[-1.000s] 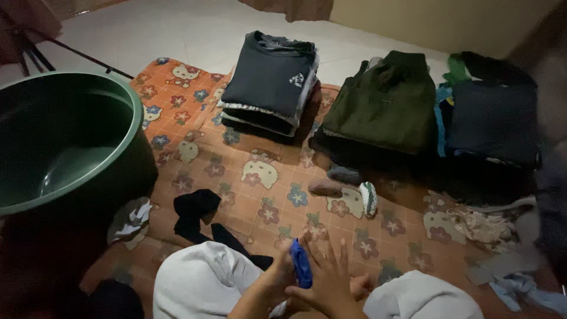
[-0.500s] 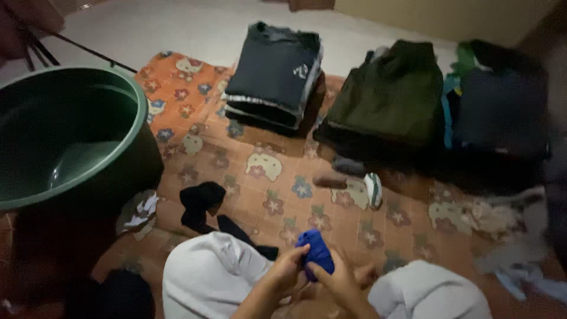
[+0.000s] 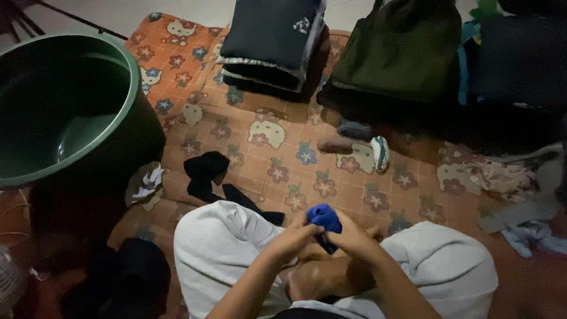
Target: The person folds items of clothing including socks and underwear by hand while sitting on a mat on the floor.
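Blue cloth bundle point(image 3: 324, 219), small and rolled, sits pinched between your two hands above your lap, over the white-clad knees point(image 3: 218, 248). Head view: your left hand point(image 3: 293, 238) closes its fingers on the bundle's near side; your right hand point(image 3: 354, 237) curls over its far side, thumb and fingers pressed onto the fabric. On the orange patterned mat point(image 3: 260, 159) lie a black garment point(image 3: 207, 177), small rolled pieces point(image 3: 354, 145) and three folded stacks point(image 3: 271, 41); a green tub point(image 3: 65, 100) stands to your left. Risk, as a judgement: the roll may spring open if either grip loosens, since only fingertip pressure holds it; dim light may hide a loose end.
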